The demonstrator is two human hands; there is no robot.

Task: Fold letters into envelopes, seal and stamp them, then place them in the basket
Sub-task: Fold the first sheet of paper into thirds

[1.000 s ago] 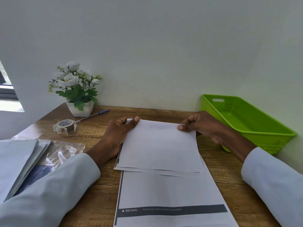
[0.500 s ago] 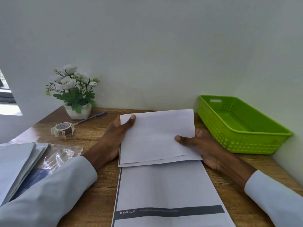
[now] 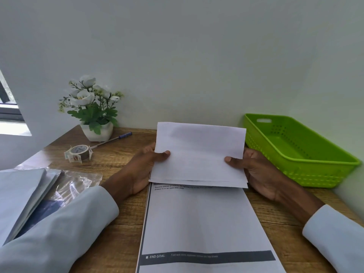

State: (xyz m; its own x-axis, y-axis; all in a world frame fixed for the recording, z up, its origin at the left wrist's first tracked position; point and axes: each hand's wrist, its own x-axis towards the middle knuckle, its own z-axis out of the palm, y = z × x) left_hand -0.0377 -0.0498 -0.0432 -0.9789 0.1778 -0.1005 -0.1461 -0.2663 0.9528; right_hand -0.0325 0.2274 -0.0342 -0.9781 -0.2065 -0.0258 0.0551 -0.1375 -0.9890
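A folded white letter is tilted up off the desk, held by both hands at its side edges. My left hand pinches the left edge with the thumb on top. My right hand grips the right edge the same way. Below the letter lies a stack of printed sheets with a dark "END GOAL" bar near the front. A green plastic basket stands at the right, with nothing visible in it. Pale envelopes lie at the left on a clear plastic wrapper.
A roll of tape with stamps and a blue pen lie at the back left of the wooden desk. A white pot of artificial flowers stands against the wall. The wall runs close behind everything.
The folded letter has been lifted from flat on the sheets to tilted upright. Both hands slid from its far corners down to its side edges.
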